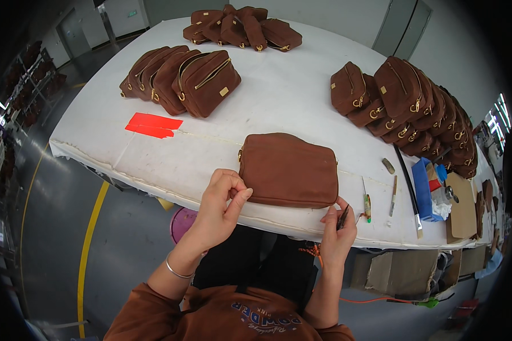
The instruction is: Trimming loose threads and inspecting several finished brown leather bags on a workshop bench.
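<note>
A brown pouch bag (290, 170) lies on the white-covered table in front of me, its plain side up and a bit of gold hardware at its left edge. By its lower left corner is my left hand (221, 203), thumb and forefinger pinched together; whatever is between them is too small to make out. My right hand (338, 233) is at the lower right corner, with a finger against the bag's edge. Its fingers are closed round a small dark pointed tool (342, 217), whose exact kind I cannot tell.
Brown bags are piled at the far right (409, 108), left (205, 82) and back (244, 28). Red strips (153, 124) lie on the table (290, 85). Right of my bag are a green-tipped tool (368, 208), a long brush (407, 187) and a blue bin (424, 190).
</note>
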`<state>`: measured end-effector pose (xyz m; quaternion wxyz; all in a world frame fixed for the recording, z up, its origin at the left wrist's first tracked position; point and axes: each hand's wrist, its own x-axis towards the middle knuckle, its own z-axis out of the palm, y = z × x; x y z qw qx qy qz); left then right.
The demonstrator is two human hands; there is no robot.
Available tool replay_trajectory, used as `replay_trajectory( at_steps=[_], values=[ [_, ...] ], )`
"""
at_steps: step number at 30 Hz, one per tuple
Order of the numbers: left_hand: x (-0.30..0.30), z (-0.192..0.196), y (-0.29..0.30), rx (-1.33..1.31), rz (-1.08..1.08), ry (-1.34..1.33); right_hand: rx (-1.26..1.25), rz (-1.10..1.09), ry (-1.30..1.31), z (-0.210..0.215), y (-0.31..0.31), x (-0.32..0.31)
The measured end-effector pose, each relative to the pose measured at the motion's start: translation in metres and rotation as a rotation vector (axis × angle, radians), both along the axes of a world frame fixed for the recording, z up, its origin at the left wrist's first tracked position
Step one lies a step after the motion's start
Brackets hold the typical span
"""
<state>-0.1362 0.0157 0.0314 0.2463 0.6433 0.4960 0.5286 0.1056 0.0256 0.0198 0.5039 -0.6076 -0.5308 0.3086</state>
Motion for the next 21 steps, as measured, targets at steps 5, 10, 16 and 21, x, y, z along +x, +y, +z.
replay_trajectory(
  at_steps=[5,10,16,21],
  values=[
    [0.001,-0.003,0.000,-0.101,-0.112,-0.304,0.057,-0.008,0.039,-0.005,0.002,0.002],
    [0.002,0.000,-0.005,-0.131,-0.071,-0.435,0.090,-0.009,0.055,-0.006,0.002,0.003],
    [-0.022,0.013,-0.025,-0.291,-0.072,-0.419,0.053,0.001,0.076,-0.006,0.002,0.004],
    [-0.075,0.004,-0.062,-0.805,-0.245,0.175,0.079,-0.006,0.142,-0.007,0.003,0.012]
  ],
)
